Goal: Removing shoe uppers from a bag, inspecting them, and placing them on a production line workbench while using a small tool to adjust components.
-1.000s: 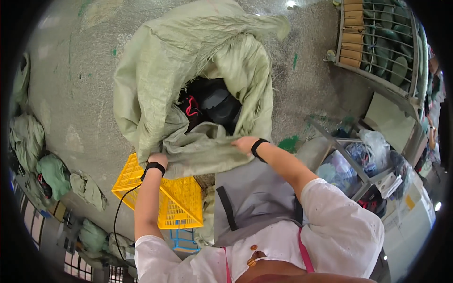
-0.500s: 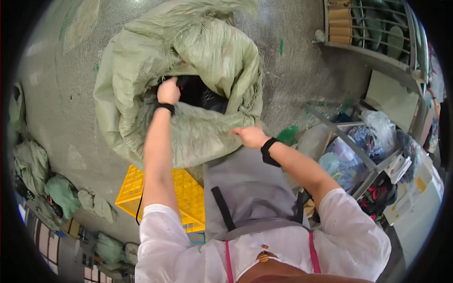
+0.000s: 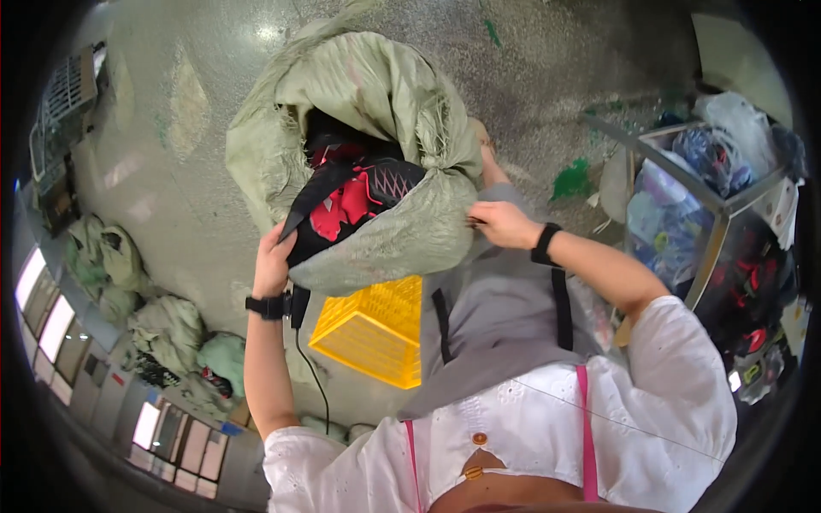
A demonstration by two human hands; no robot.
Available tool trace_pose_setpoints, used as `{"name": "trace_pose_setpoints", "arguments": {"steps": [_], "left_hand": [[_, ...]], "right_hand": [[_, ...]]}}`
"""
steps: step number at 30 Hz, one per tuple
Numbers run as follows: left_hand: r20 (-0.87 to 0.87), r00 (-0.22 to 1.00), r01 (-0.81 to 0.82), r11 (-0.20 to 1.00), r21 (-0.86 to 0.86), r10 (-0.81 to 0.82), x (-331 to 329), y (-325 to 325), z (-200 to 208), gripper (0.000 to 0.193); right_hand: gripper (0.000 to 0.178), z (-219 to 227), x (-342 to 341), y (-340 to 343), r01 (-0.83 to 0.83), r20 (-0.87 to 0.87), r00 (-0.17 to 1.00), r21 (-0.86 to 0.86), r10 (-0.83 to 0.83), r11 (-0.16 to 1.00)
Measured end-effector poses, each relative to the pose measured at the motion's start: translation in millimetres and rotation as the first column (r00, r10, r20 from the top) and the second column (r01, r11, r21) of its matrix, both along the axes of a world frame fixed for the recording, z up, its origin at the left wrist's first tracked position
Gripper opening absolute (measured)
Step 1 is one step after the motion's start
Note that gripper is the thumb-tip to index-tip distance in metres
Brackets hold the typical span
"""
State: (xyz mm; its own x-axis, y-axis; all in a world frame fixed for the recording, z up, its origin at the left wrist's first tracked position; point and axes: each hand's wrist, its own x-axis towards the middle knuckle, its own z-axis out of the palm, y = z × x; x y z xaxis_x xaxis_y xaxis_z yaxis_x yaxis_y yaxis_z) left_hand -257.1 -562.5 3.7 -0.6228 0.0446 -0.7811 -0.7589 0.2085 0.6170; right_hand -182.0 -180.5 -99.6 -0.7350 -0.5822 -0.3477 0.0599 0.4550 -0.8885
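A pale green woven sack (image 3: 376, 81) stands in front of me, its mouth gaping. Inside lie several black and red pieces (image 3: 342, 205) that look like shoe uppers, one with a crisscross pattern. At the near left rim, my left hand (image 3: 272, 261) is closed on a black flap of one of them, stretched up across the opening. My right hand (image 3: 505, 224) pinches the near right side of the sack, fingertips pressed together. What lies deeper in the sack is hidden.
A yellow plastic crate (image 3: 372, 333) sits below the sack, left of my grey apron (image 3: 505, 308). On the right, a metal-framed rack (image 3: 718, 205) holds plastic-wrapped goods. More sacks (image 3: 167, 329) line the left wall. A black cord (image 3: 316, 368) hangs beneath my left wrist.
My left hand has come out of the sack to its near left rim, holding a black flap. The opening now shows more black and red pieces. My right hand now grips the sack's side.
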Motion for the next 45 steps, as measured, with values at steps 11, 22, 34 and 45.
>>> {"name": "trace_pose_setpoints", "arguments": {"steps": [11, 22, 34, 45], "left_hand": [[-0.142, 0.978, -0.171, 0.974, -0.147, 0.15, 72.9, -9.5, 203.8, 0.026], [-0.527, 0.839, -0.263, 0.95, -0.172, 0.136, 171.6, -83.2, 231.3, 0.024], [-0.253, 0.892, -0.28, 0.898, 0.339, 0.374, 68.8, -9.2, 194.1, 0.022], [-0.548, 0.829, 0.303, 0.732, 0.61, 0.113, 53.6, 175.6, 408.9, 0.029]], "right_hand": [[0.03, 130.9, -13.3, 17.5, 0.397, 0.022, 0.908, -0.368, -0.419, 0.841], [0.011, 151.1, 92.5, -49.7, 0.036, 0.02, 0.999, -0.469, -0.029, 0.883], [0.008, 137.0, 240.0, 13.4, -0.397, -0.261, 0.848, 0.262, 0.461, 0.88], [0.019, 194.8, 209.1, 85.6, 0.621, -0.559, 0.698, 0.162, -0.448, 0.767]]}}
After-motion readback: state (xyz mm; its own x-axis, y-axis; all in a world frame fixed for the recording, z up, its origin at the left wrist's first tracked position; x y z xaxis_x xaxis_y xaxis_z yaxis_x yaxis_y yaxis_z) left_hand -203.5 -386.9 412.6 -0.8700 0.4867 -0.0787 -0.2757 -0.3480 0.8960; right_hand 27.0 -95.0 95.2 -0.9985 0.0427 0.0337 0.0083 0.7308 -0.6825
